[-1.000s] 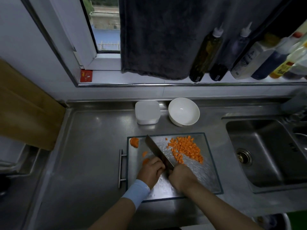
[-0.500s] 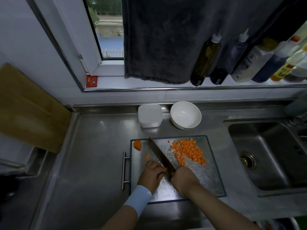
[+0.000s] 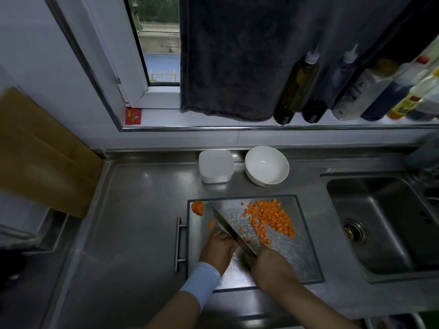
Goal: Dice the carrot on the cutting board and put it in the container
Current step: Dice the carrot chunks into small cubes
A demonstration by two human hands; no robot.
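Observation:
A glass cutting board (image 3: 294, 262) lies on the steel counter. My right hand (image 3: 270, 264) grips the handle of a cleaver (image 3: 228, 226), whose blade slants up-left across the board. My left hand (image 3: 219, 249), fingers curled, holds down a carrot piece (image 3: 213, 232) just left of the blade; most of that piece is hidden. A pile of diced carrot (image 3: 270, 218) lies on the board's far right part. A carrot end (image 3: 197, 207) sits at the far left corner, a small slice (image 3: 212, 224) below it. A white lidded container (image 3: 215, 166) stands behind the board.
A white bowl (image 3: 266, 165) stands right of the container. A steel sink (image 3: 384, 224) lies to the right. Several bottles (image 3: 294, 86) line the window ledge under a dark towel (image 3: 232, 55). A wooden board (image 3: 40, 153) leans at the left.
The view has shifted a little. The hands and cleaver stay at the same spot on the board, with the blade still beside my left fingers.

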